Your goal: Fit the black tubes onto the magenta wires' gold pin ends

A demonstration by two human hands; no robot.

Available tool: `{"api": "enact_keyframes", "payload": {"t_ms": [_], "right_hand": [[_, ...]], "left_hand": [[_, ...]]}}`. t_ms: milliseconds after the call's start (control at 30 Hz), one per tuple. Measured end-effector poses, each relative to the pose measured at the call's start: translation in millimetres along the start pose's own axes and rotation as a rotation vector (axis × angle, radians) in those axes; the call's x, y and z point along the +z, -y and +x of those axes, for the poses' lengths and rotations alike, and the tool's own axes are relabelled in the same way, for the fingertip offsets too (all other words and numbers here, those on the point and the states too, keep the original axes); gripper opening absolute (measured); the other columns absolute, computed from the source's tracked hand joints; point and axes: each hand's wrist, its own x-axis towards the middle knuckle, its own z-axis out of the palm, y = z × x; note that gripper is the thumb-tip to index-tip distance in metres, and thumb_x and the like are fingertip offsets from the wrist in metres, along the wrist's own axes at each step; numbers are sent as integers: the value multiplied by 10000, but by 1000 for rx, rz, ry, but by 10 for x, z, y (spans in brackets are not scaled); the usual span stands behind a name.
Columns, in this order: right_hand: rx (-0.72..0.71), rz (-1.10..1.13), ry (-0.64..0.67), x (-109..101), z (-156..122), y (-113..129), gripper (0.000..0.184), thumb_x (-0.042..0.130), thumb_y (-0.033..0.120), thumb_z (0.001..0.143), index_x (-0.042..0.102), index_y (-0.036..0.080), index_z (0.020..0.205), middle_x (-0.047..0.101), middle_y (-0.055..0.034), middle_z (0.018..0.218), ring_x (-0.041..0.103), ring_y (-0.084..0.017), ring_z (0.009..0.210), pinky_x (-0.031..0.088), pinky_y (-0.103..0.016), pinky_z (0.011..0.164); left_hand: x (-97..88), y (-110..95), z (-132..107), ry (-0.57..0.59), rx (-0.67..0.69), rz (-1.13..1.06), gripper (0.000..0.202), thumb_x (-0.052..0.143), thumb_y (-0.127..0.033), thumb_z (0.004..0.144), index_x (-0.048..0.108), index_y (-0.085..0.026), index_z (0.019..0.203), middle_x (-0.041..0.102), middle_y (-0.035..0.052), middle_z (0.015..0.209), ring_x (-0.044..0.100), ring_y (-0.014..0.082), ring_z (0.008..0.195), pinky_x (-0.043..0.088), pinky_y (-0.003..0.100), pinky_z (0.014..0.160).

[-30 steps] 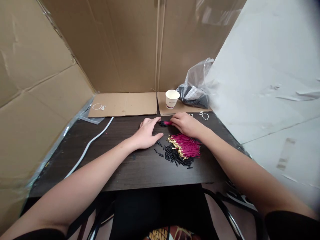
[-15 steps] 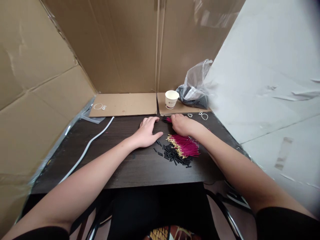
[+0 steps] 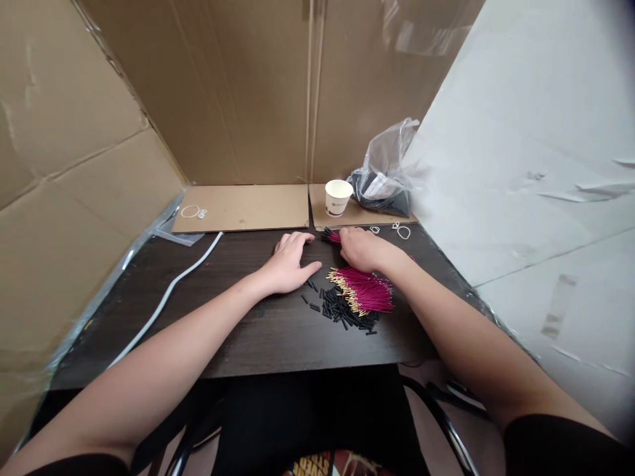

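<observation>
My left hand point(image 3: 288, 263) rests palm down on the dark table point(image 3: 238, 324), fingers stretched out, holding nothing. My right hand point(image 3: 363, 248) lies just to its right with fingers curled over a small bundle of pink wires with black ends point(image 3: 331, 237) near the cardboard edge. A pile of pink wires with gold tips point(image 3: 366, 292) lies below my right wrist. Several short black tubes point(image 3: 340, 311) are scattered beside that pile.
A white paper cup point(image 3: 337, 197) and a clear plastic bag of black parts point(image 3: 384, 180) stand on cardboard sheets point(image 3: 243, 206) at the back. Rubber bands point(image 3: 405, 231) lie near the bag, others point(image 3: 191, 211) at the back left. A white strip point(image 3: 169, 291) runs along the left. Cardboard walls enclose the table.
My right hand has slid the small pink bundle slightly away, toward the cardboard edge. My left hand has stayed in place.
</observation>
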Motion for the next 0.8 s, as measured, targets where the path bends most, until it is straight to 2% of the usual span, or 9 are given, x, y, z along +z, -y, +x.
{"api": "enact_keyframes", "payload": {"t_ms": [267, 400, 533, 700, 800], "right_hand": [[-13, -58, -21, 42, -71, 17, 357, 441, 99, 1060, 618, 31, 1363, 681, -301, 1340, 663, -395, 1219, 478, -459, 967], [-16, -8, -28, 52, -66, -15, 361, 456, 57, 1037, 602, 43, 1367, 683, -288, 1342, 658, -377, 1223, 475, -429, 951], [7, 13, -23, 48, -54, -35, 342, 476, 85, 1046, 575, 38, 1370, 689, -288, 1317, 667, -370, 1191, 470, -415, 919], [18, 11, -14, 50, -29, -51, 313, 440, 203, 1124, 592, 46, 1348, 710, -288, 1269, 682, -367, 1147, 469, -413, 886], [15, -7, 1, 45, -8, -50, 339, 416, 184, 1117, 602, 40, 1361, 714, -297, 1264, 690, -375, 1134, 469, -428, 886]], "left_hand": [[13, 11, -18, 2, 12, 19, 532, 724, -413, 1001, 566, -187, 1457, 619, 177, 1511, 522, 389, 1473, 430, 600, 1288], [20, 22, -21, -2, 23, 22, 530, 722, -420, 1003, 562, -189, 1453, 617, 177, 1516, 522, 391, 1472, 431, 608, 1283], [10, 12, -26, 6, 22, 31, 528, 725, -417, 1001, 564, -184, 1447, 617, 177, 1520, 521, 394, 1473, 433, 605, 1278], [4, 4, -26, 17, 20, 33, 522, 719, -421, 1003, 566, -182, 1441, 616, 181, 1520, 527, 396, 1459, 441, 610, 1267], [15, 20, -25, 8, 30, 36, 526, 723, -425, 1002, 565, -186, 1443, 613, 179, 1524, 524, 394, 1462, 434, 612, 1274]]}}
